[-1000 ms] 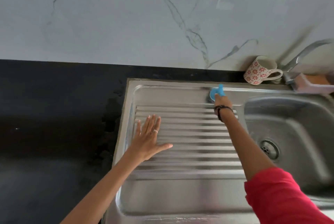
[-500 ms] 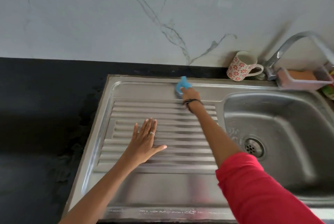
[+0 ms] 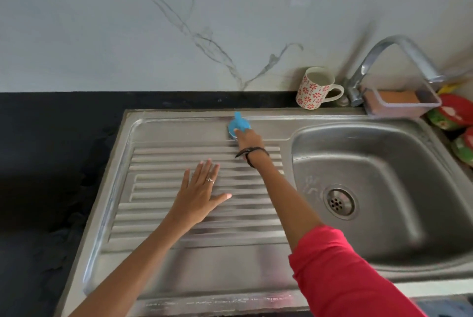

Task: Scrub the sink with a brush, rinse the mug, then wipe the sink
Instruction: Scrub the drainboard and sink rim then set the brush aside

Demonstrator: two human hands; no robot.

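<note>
My right hand grips a blue brush and presses it on the far strip of the steel sink's ribbed drainboard. My left hand lies flat with spread fingers on the ribs, nearer to me. The sink basin with its round drain is to the right. A white mug with red flowers stands on the back ledge, right of the brush and apart from both hands.
A curved steel tap rises behind the basin, with a clear tray holding an orange sponge beside it. Red and green packets lie at the far right. Black countertop stretches left of the sink, marble wall behind.
The view has swung right, showing more of the basin and tap. My right hand with the brush slid left along the far strip, then held; my left hand stays flat on the ribs.
</note>
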